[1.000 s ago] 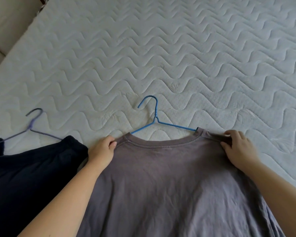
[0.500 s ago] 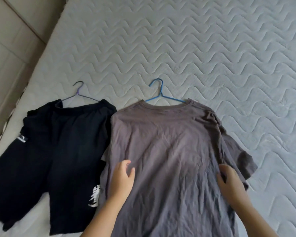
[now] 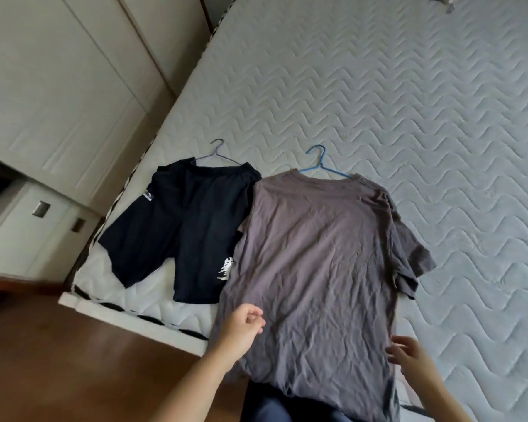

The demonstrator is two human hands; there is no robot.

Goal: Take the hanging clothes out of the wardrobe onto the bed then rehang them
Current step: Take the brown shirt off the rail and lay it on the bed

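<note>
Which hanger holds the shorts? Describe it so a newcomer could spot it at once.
Start at the white quilted mattress and find the dark shorts lying near its left edge. Poking out above their waistband is the purple hanger, made of thin wire. The only other one in view, the blue hanger in the grey T-shirt to its right, differs by colour.

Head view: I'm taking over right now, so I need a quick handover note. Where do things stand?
Left hand: loosely curled, holds nothing, over the near-left edge of the grey T-shirt.
Right hand: open, at its near-right edge.
The T-shirt on the blue hanger and the black shorts on the purple hanger lie flat, side by side on the bed.
Done: both laid out.
Left: rehang both.
</note>
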